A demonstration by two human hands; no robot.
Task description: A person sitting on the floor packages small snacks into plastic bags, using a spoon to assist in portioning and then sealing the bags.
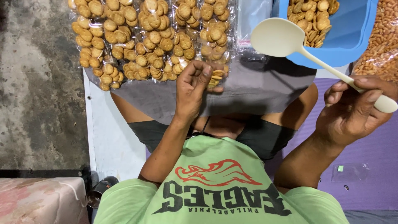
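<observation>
Left hand (191,89) raised over lap, wrist bent, fingers (203,76) pinched together on small stack of round crackers (215,78) at mouth of clear bag. Right hand (352,110) up at right, forearm angled inward, fingers (371,97) clenched around handle end of cream plastic spoon (282,39); bowl of spoon empty, hovering just beside rim of blue tub (352,37). Loose crackers inside tub. Filled cracker bags (145,37) lined up in row ahead of left hand, lying on grey cloth (257,87) across knees. Bag of nuts (379,41) at far right edge. Purple mat (373,174) under right side, concrete floor (37,83) at left.
</observation>
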